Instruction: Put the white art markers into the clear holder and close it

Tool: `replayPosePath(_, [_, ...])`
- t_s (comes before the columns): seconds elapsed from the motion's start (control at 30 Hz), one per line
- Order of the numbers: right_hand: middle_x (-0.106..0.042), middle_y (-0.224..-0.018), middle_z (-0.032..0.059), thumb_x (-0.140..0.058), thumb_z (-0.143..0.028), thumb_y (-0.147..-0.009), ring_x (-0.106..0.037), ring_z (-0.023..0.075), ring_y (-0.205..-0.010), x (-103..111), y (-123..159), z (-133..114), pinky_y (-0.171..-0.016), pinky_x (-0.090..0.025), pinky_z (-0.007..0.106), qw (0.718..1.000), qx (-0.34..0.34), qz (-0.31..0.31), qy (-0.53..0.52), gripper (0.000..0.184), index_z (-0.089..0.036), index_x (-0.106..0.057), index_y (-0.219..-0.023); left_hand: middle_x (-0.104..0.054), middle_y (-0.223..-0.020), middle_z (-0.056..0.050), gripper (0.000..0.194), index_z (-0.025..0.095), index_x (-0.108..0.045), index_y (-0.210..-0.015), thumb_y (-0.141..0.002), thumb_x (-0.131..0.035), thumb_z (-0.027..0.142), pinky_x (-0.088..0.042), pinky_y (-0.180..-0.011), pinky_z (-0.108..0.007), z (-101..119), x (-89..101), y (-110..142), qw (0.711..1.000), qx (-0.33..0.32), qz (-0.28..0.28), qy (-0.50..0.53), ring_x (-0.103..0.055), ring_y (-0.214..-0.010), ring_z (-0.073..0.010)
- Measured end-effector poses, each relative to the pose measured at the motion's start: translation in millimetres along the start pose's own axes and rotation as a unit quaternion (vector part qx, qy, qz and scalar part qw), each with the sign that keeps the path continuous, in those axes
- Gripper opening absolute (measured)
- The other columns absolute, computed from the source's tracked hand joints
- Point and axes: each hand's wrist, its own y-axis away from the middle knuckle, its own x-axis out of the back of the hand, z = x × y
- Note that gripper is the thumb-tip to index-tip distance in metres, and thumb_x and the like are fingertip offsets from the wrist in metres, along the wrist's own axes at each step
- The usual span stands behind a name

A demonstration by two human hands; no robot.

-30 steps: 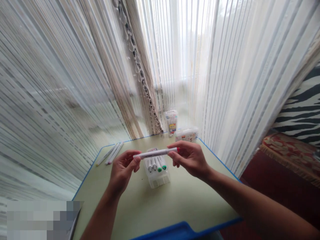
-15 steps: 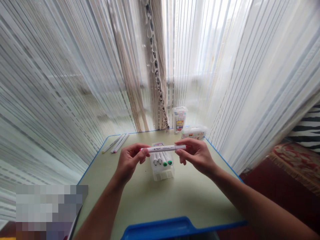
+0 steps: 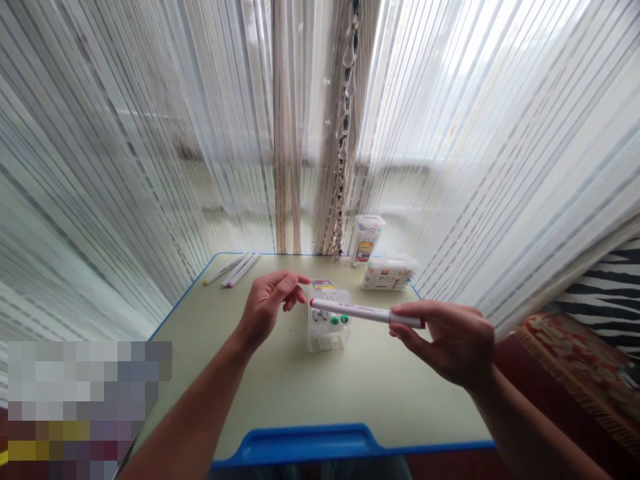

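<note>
We see a big stringy curtain (image 3: pixel 225 133) hanging beyond both hands, and it takes up the most room. Next comes the pale green table (image 3: pixel 280 383) with blue edges, spread out under our hands. A long string of shiny beads (image 3: pixel 345 120) hangs in front of the curtain, past the gap between our hands. Our right hand (image 3: pixel 445 340) pinches one end of a marker between its thumb and fingers. Our left hand (image 3: pixel 273 300) is half open, with bent fingers and one finger poking out, and it has hold of nothing. Past the right hand sit a wide clear box (image 3: pixel 390 275) lying down and a tall clear box (image 3: pixel 369 240) standing up. Between our hands, lower down on the table, is an open clear case (image 3: pixel 327 342) with green-ended and gray-ended pens in it. Three loose pens (image 3: pixel 231 271) lie beyond the left hand, over to its left. The white marker (image 3: pixel 355 311) has red ends, and it points from the right hand toward the left, above the case.
</note>
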Motion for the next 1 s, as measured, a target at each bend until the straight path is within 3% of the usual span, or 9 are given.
replayPosePath(0.17, [-0.076,-0.068,-0.0008,-0.076,-0.014,-0.086,-0.071,0.0112,-0.054,10.4,6.3,-16.6,-0.056,-0.056,0.019,0.994,0.081,-0.043,0.062,0.013,-0.021,-0.072,-0.096,-0.069,-0.065,-0.007,0.037,0.009,-0.077,-0.089,-0.093,-0.06,0.042,-0.035,-0.05,-0.024,1.4,-0.5,-1.0,0.999,0.007,0.028,-0.018,-0.049,-0.053,-0.0106])
replayPosePath(0.4, [-0.075,-0.071,0.0012,-0.075,-0.008,-0.087,-0.07,0.0114,-0.055,-2.8,2.3,-16.9,-0.058,-0.054,0.022,0.984,0.154,-0.067,0.065,0.018,-0.014,-0.069,-0.103,-0.069,-0.067,-0.007,0.036,0.008,-0.077,-0.088,-0.091,-0.06,0.04,-0.034,-0.049,-0.024,0.5,-0.7,-2.3,0.999,0.01,0.042,-0.033,-0.048,-0.053,-0.0107])
replayPosePath(0.77, [-0.072,-0.065,-0.0013,-0.077,-0.018,-0.089,-0.066,0.0106,-0.051,-33.0,-6.2,-16.5,-0.056,-0.048,0.024,0.978,0.158,-0.075,0.11,0.014,-0.012,-0.07,-0.099,-0.068,-0.067,-0.006,0.034,0.009,-0.076,-0.085,-0.091,-0.06,0.039,-0.033,-0.049,-0.025,0.1,-0.5,-2.3,0.999,0.011,0.035,-0.031,-0.047,-0.053,-0.0105])
replayPosePath(1.0, [-0.077,-0.068,0.0029,-0.065,-0.025,-0.099,-0.066,0.0123,-0.049,-60.5,-13.3,-23.4,-0.052,-0.04,0.027,0.965,0.152,-0.107,0.183,0.016,-0.014,-0.071,-0.089,-0.068,-0.067,-0.006,0.034,0.01,-0.076,-0.085,-0.091,-0.061,0.039,-0.033,-0.049,-0.025,2.8,-1.2,-2.2,0.999,0.004,0.039,-0.027,-0.047,-0.052,-0.0106])
